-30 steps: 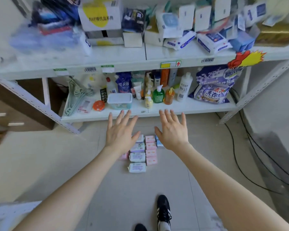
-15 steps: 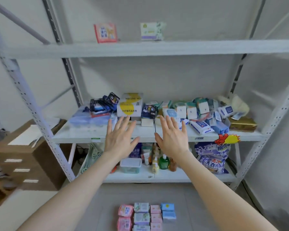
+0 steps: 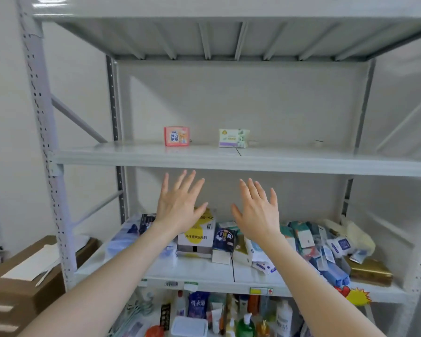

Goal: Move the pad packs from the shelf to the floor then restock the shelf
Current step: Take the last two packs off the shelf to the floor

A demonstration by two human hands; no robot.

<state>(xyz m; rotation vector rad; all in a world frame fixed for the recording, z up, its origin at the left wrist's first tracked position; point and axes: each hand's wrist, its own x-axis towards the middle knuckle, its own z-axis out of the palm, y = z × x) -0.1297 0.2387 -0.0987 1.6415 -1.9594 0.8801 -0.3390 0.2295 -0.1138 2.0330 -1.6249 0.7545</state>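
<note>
Two pad packs stand upright on the upper shelf (image 3: 131, 155): a pink pack (image 3: 176, 136) at centre left and a pale yellow-and-purple pack (image 3: 233, 138) to its right. My left hand (image 3: 180, 203) and my right hand (image 3: 258, 210) are raised side by side below that shelf's front edge, fingers spread and straight, holding nothing. The left hand is roughly under the pink pack, the right hand a little right of the yellow one. The packs on the floor are out of view.
The middle shelf (image 3: 199, 271) is crowded with boxes and packets, including a white-and-yellow box (image 3: 199, 237) and a gold box (image 3: 370, 271). Bottles (image 3: 246, 324) fill the lower shelf. Cardboard boxes (image 3: 22, 283) stand at the left beside the rack's upright (image 3: 46, 147).
My view has swung up from the floor and low shelves to the upper shelf. Both open hands have risen with it towards the two packs; the floor packs have dropped out of view.
</note>
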